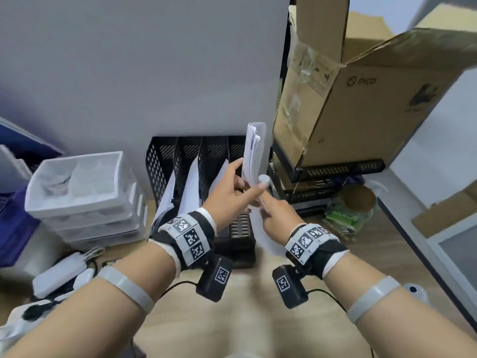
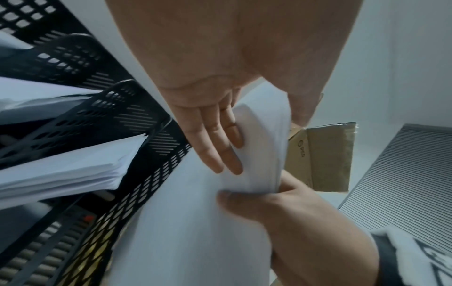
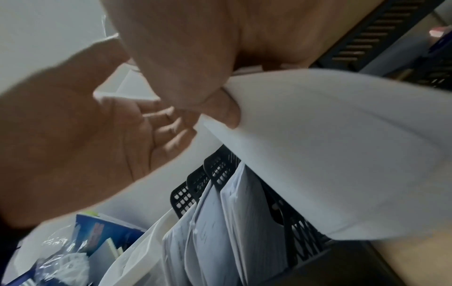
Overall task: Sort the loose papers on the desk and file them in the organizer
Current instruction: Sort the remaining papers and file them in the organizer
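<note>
A stack of white papers point(image 1: 254, 151) stands upright over the rightmost slot of the black mesh organizer point(image 1: 161, 161), which stands against the wall. My left hand point(image 1: 229, 189) pinches the stack's middle, fingers point(image 2: 220, 145) flat on one face and thumb on the other. My right hand point(image 1: 275, 215) grips the stack's lower part, its thumb point(image 3: 227, 108) pressed on the paper point(image 3: 342, 154). The other organizer point(image 3: 220, 166) slots hold filed sheets point(image 2: 73, 164). The stack's bottom edge is hidden behind my hands.
A white plastic drawer unit point(image 1: 82, 192) sits left of the organizer. A tall open cardboard box point(image 1: 361, 99) rests on stacked black trays point(image 1: 335, 171) at the right, with a cork-lidded jar point(image 1: 357, 200) beside them. White devices with cables point(image 1: 59, 275) lie front left on the wooden desk point(image 1: 258, 306).
</note>
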`<state>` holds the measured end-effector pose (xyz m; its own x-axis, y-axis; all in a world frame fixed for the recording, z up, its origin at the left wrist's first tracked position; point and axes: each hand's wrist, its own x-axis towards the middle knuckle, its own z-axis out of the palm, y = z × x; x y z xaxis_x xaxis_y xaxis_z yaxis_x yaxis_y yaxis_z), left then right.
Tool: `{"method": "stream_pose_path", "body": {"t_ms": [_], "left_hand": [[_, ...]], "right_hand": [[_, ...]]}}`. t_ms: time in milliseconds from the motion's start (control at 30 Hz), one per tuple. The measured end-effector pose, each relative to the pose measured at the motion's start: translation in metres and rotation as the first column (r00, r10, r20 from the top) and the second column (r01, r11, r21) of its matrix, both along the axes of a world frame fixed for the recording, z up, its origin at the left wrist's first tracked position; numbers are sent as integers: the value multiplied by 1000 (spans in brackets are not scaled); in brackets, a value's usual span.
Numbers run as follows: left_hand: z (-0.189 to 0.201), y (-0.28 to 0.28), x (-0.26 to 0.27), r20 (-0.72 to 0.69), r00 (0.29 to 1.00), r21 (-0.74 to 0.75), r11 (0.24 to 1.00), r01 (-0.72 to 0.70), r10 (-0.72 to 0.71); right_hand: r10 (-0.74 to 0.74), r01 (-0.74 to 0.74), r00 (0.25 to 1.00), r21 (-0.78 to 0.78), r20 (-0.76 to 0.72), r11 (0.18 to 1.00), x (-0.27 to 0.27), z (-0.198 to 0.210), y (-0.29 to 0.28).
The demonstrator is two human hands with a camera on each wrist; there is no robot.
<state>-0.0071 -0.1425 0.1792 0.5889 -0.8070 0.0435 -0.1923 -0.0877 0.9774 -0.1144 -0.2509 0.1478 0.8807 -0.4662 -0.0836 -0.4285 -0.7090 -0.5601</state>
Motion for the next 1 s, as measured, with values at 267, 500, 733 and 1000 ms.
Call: {"method": "stream_pose_path", "body": {"t_ms": [267, 500, 733, 1000], "left_hand": [[-54, 5, 47, -46, 996, 252, 964, 82, -73], [-70, -5, 58, -102, 989, 333, 933, 137, -108], [-30, -15, 65, 48, 999, 218, 976, -7, -3], [9, -51, 94, 447, 880, 337, 882, -331, 160]], "right_hand": [[-175, 169, 984, 125, 39, 978, 26, 3, -13], [-286, 275, 958, 215, 18, 937, 59, -14, -19], [-258, 266, 963, 108, -80, 958, 97, -34, -19], [-161, 161, 987, 26, 4, 987, 116, -65, -2]]}}
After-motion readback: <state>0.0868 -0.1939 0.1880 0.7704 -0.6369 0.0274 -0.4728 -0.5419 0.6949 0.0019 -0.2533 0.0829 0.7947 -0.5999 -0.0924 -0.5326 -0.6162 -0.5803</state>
